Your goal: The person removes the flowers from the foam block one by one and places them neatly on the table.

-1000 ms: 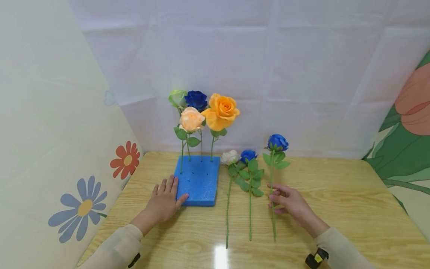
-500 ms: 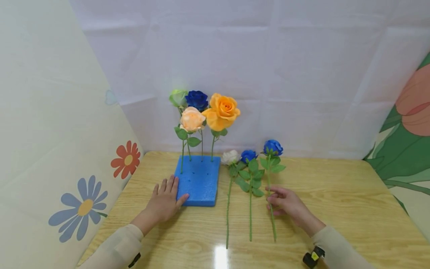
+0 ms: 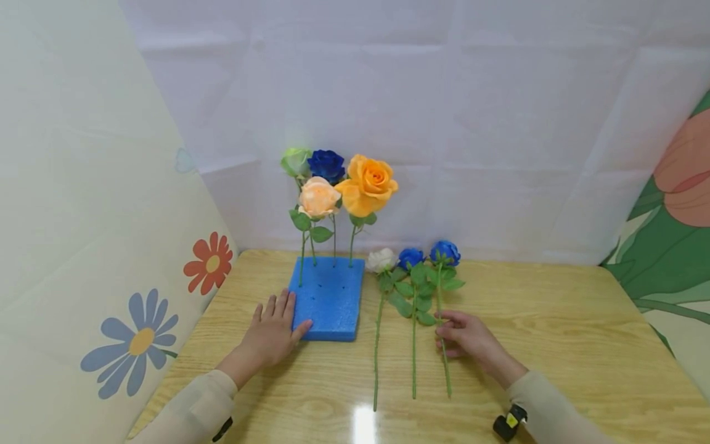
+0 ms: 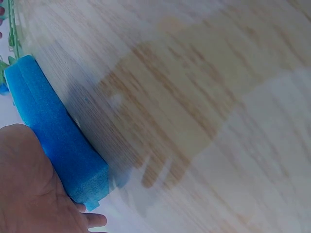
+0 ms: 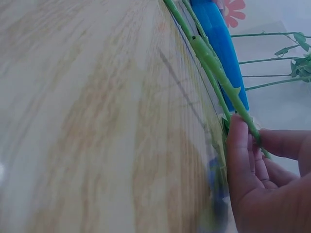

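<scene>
My left hand lies flat with spread fingers at the left side of a blue foam block, its thumb on the block's near corner. My right hand pinches the green stem of a blue rose between thumb and fingers; the right wrist view shows this stem close up. To its left lie a second blue rose and a white rose. Standing in the block are a peach rose, an orange rose, a dark blue rose and a pale green rose.
Small holes show in the front part of the block. The wooden table reaches back to a white cloth backdrop. A flower-printed panel stands at the left, another at the right.
My right hand has moved left and slightly down with its blue rose, whose bloom is now lower and beside the other blue rose. My left hand has stayed in place on the block.
</scene>
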The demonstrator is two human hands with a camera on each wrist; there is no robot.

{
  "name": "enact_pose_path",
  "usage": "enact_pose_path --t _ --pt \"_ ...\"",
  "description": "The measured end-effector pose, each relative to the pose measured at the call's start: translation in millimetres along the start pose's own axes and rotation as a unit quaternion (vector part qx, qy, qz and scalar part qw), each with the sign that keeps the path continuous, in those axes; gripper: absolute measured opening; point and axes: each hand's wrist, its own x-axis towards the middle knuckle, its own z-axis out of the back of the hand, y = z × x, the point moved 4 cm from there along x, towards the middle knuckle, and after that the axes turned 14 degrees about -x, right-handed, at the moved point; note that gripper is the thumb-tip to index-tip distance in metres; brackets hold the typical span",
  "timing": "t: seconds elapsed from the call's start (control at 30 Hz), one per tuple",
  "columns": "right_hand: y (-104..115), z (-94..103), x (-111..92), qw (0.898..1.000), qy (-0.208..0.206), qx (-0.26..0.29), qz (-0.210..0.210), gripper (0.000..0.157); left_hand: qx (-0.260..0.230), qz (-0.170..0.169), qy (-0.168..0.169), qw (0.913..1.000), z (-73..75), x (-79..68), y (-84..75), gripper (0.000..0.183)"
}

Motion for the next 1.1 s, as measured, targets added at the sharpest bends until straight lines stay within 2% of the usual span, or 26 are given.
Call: enact_pose_path --t 0.3,1.1 --pt "0.8 -6.3 2.9 0.999 0.024 0.025 0.011 0.050 -0.004 0.002 0.005 1.0000 -1.4 0.5 1.8 0.089" --pt "-1.6 -10.0 6.5 1.000 0.007 0.003 -0.028 0.049 0.002 -0.003 -0.002 1.0000 -4.1 1.0 4.7 0.090"
